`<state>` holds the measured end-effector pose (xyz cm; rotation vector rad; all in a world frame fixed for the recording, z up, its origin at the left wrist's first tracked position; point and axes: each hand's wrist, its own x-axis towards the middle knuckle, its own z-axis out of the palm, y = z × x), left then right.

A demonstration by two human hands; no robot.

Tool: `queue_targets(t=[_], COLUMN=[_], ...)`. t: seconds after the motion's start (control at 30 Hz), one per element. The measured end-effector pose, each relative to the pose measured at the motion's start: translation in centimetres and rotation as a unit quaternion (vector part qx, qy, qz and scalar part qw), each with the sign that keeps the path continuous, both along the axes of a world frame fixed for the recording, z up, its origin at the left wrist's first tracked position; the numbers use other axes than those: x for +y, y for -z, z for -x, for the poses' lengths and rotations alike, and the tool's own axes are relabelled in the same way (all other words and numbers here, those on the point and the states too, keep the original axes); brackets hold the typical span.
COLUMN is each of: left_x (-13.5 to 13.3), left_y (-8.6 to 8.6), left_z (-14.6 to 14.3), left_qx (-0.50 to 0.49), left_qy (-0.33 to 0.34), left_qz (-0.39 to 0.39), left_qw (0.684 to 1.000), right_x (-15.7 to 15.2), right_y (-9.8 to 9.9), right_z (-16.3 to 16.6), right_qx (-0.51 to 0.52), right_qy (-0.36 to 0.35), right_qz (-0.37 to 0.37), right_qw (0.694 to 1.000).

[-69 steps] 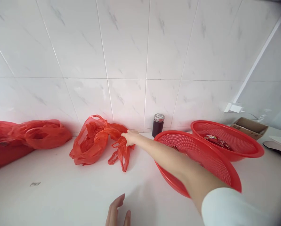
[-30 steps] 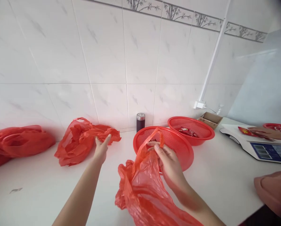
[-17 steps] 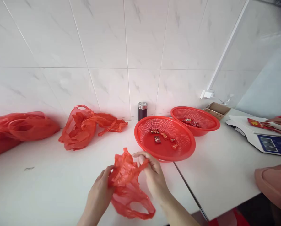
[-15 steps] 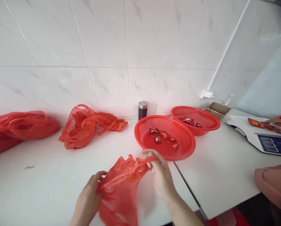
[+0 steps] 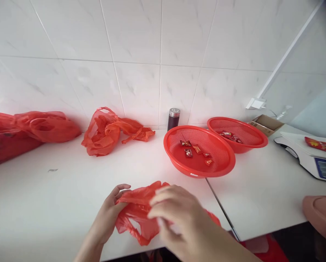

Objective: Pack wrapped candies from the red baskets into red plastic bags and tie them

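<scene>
A thin red plastic bag lies crumpled at the near edge of the white counter. My left hand grips its left side, fingers curled round the film. My right hand, blurred by motion, is closed on the bag's right part and covers much of it. Just beyond stands a red mesh basket with several small red wrapped candies in it.
A second red basket with candies sits behind the first. A dark flask stands by the tiled wall. Loose red bags and a fuller one lie at the left. A white scale and a cardboard box are right.
My right hand took one red bag from the pile by the wall and brought it to the counter's near edge. Both hands now work it, closer together than half a second ago.
</scene>
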<state>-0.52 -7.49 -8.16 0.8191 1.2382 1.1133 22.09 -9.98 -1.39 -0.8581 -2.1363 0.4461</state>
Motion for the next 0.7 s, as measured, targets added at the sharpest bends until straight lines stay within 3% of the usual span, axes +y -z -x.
queue_targets(t=[0.03,0.13,0.27,0.33,0.4,0.47,0.57,0.63,0.7], left_x=[-0.2,-0.9,-1.7,-1.6,-1.2,-0.6,-0.1,0.0,-0.2], left_y=[-0.2,-0.6,0.1,1.3,2.8,4.3,5.7,6.0,6.1], left_z=[-0.4,-0.8,1.0,2.6,3.9,4.6,4.2,3.7,3.6], left_qx=[-0.028,-0.105,-0.13,-0.073,0.067,0.265,0.48,0.525,0.515], left_qy=[0.009,0.024,0.024,0.037,0.068,0.08,0.033,-0.001,-0.016], left_qz=[0.006,0.035,0.055,0.037,0.0,-0.06,-0.158,-0.179,-0.182], left_qw=[1.0,0.994,0.99,0.996,0.995,0.959,0.862,0.832,0.838], right_x=[0.5,3.1,5.4,5.6,5.6,5.6,5.4,4.9,4.5], right_y=[1.0,5.1,8.5,8.6,8.1,7.5,6.7,5.8,4.1], right_z=[0.9,1.7,-0.3,-1.6,-2.7,-3.4,-3.9,-4.3,-5.1], right_qx=[-0.068,-0.206,-0.313,-0.352,-0.391,-0.425,-0.44,-0.414,-0.35], right_qy=[-0.012,0.048,0.15,0.174,0.169,0.158,0.152,0.144,0.097], right_qz=[-0.002,0.019,0.097,0.113,0.141,0.173,0.203,0.225,0.262], right_qw=[0.998,0.977,0.933,0.913,0.894,0.874,0.861,0.87,0.894])
